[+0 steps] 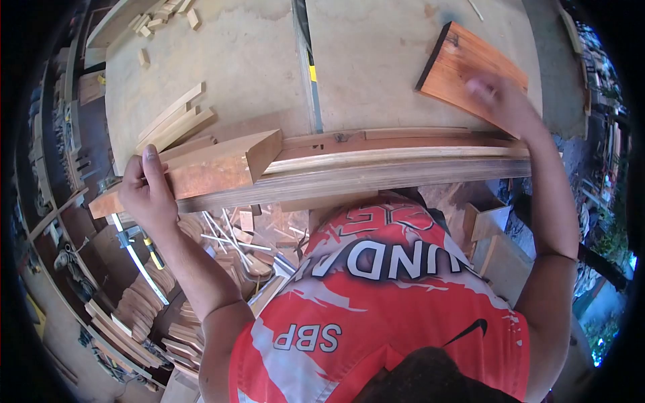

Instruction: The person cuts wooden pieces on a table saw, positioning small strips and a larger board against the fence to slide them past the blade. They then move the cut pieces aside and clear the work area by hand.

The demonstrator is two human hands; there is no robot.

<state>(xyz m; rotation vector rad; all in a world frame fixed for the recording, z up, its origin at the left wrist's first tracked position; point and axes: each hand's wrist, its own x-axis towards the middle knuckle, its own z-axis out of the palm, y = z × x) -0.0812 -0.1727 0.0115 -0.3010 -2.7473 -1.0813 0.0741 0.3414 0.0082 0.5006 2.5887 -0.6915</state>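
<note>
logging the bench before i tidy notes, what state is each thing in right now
left hand: closed on the thick board
right hand: over the reddish board, blurred; contact unclear
thick board: lying along the table's near edge, left side
reddish board: lying on the table, set at an angle
wood strips: loosely piled
small wood blocks: scattered
table: top divided by a dark gap

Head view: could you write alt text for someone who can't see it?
A person's left hand holds a thick plank at the near edge of a bench. The right hand, blurred, is over a reddish board; whether it touches is unclear. Offcuts lie at far left.
</note>
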